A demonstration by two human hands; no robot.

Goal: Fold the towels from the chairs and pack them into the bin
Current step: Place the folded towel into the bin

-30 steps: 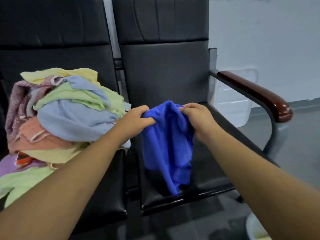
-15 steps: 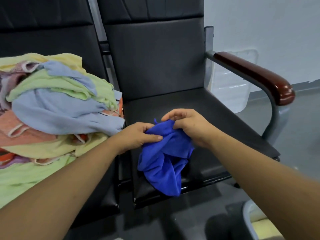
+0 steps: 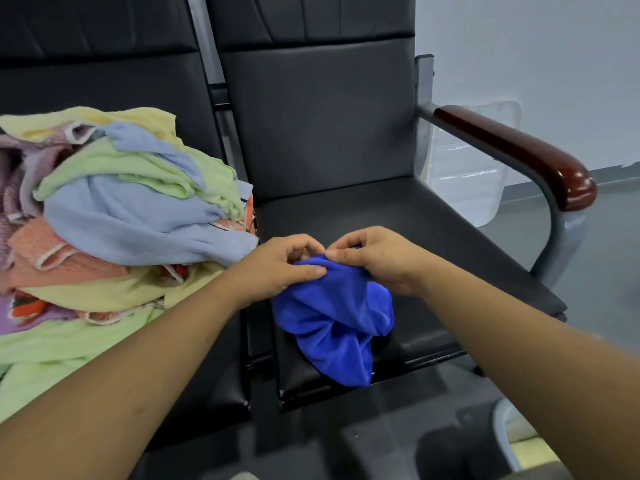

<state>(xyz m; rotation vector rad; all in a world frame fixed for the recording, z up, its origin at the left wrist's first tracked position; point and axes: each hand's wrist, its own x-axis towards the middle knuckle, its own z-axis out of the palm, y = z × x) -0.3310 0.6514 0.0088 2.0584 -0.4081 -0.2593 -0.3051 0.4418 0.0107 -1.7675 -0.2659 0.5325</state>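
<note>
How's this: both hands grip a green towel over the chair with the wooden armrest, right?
No, the towel is blue, not green. The head view shows the left hand and right hand gripping the blue towel over the chair with the wooden armrest.

Black chair seat (image 3: pixel 433 230) with blue towel (image 3: pixel 332 317), neighbouring chair (image 3: pixel 104 74) with towel pile (image 3: pixel 121 216) (pastels)

A translucent plastic container (image 3: pixel 464 181) stands against a pale wall (image 3: pixel 536 46) at the upper right of the frame, grey floor (image 3: pixel 609 271) stretching below at right.
</note>
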